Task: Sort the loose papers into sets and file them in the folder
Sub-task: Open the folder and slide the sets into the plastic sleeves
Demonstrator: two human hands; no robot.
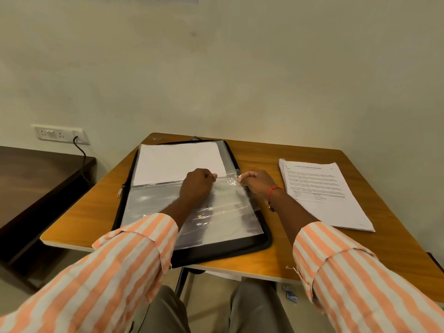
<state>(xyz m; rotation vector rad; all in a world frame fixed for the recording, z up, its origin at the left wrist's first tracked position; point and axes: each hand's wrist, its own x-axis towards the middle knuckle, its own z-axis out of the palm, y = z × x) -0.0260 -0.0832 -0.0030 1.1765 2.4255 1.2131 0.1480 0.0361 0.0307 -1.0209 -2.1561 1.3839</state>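
A black zip folder (262,239) lies open on the wooden table (91,212). Its far half holds blank white paper (177,159) inside a clear sleeve. Its near half shows an empty clear plastic sleeve (225,219). My left hand (195,186) and my right hand (258,182) both pinch the top edge of this near sleeve, close together near the folder's spine. A stack of printed papers (324,195) lies on the table to the right of the folder, apart from both hands.
A zip pull (120,190) hangs off the folder's left edge. A dark wooden desk (36,183) stands at the left, below a wall socket (60,134) with a black cable. The wall rises right behind the table.
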